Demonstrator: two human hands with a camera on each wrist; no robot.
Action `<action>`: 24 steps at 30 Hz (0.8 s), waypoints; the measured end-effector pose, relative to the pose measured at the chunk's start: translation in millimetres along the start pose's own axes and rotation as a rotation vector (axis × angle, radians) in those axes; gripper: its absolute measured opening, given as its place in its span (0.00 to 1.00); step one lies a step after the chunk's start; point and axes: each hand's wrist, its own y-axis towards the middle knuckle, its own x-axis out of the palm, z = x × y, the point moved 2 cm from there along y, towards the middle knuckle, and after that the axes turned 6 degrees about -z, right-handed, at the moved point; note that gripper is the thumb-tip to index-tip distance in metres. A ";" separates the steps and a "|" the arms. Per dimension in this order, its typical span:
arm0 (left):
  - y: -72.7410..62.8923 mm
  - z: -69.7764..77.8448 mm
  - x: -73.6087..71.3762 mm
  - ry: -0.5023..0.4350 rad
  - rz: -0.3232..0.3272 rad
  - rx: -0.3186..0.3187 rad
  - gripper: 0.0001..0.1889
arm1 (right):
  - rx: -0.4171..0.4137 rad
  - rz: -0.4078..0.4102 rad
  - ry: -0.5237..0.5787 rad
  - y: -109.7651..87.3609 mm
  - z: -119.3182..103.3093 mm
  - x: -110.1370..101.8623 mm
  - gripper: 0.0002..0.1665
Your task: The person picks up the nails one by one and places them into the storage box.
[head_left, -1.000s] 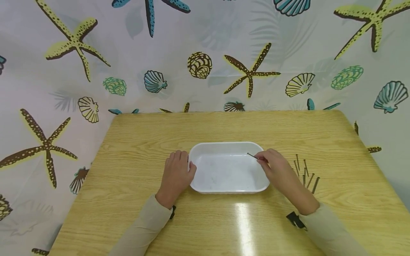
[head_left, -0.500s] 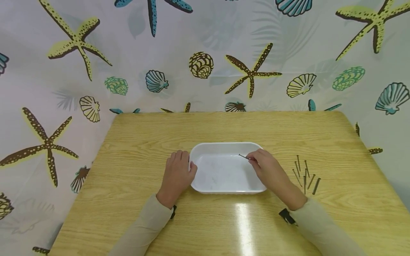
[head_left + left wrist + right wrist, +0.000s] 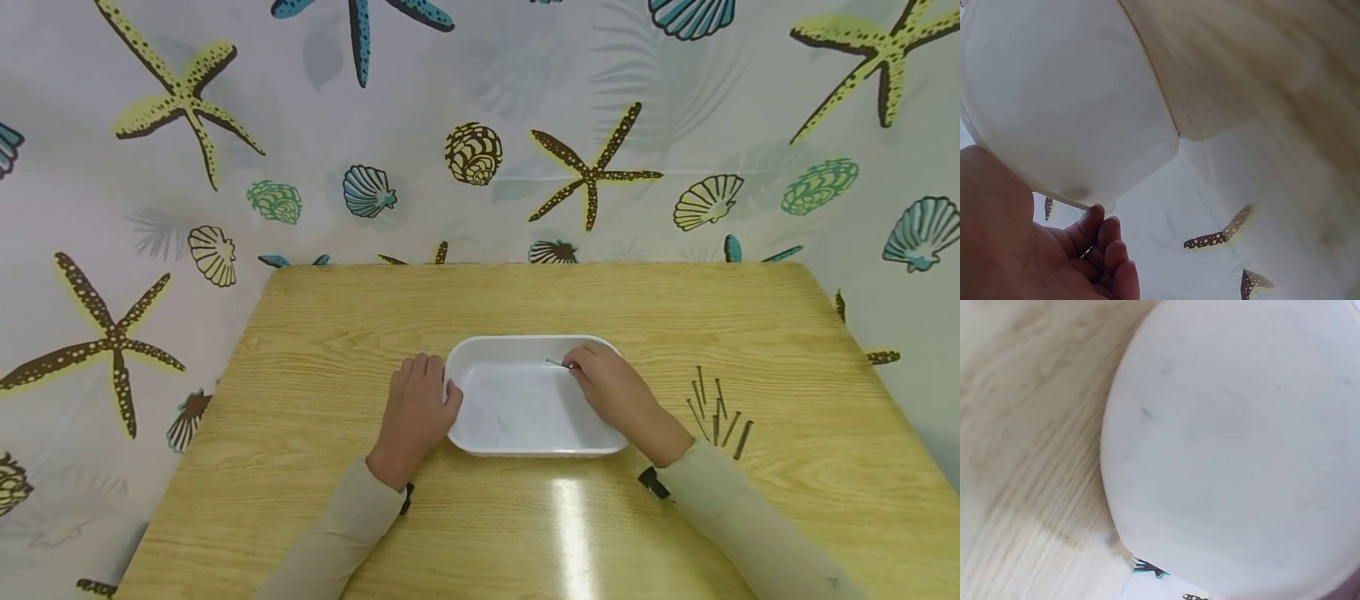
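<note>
A white oval-cornered tray (image 3: 517, 417) stands on the table. My left hand (image 3: 416, 400) grips its left rim, the thumb over the inner side. In the left wrist view, curled fingers of the left hand (image 3: 1100, 240) meet the rim of the tray (image 3: 1072, 94). Over the tray's right half, my right hand (image 3: 611, 387) pinches a thin nail (image 3: 557, 362) that points left. In the right wrist view the tray (image 3: 1229, 444) fills most of the picture, and neither the nail nor the fingertips can be made out.
Several loose nails (image 3: 716, 417) lie on the wooden table (image 3: 360, 308) to the right of the tray. Behind the table hangs a cloth (image 3: 420, 100) printed with starfish and shells. A black strap (image 3: 654, 483) shows at the right wrist.
My right hand has moved left and further over the tray, carrying the nail. The left hand keeps its place on the rim. More of the loose nails have come into sight.
</note>
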 end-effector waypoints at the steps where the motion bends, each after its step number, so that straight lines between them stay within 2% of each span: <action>1: 0.0 0.1 0.3 -0.005 0.001 0.000 0.08 | 0.001 -0.010 -0.014 1.6 0.6 1.3 0.06; 10: -0.2 1.0 0.3 0.010 0.008 -0.002 0.07 | -0.042 -0.029 -0.098 14.1 0.6 11.6 0.05; 17: -1.6 2.0 -0.9 -0.015 -0.003 -0.005 0.07 | -0.047 -0.072 -0.105 17.7 2.3 25.6 0.05; 24: -1.0 1.9 -1.4 0.013 0.012 0.000 0.07 | -0.029 -0.084 -0.096 20.2 4.0 29.3 0.04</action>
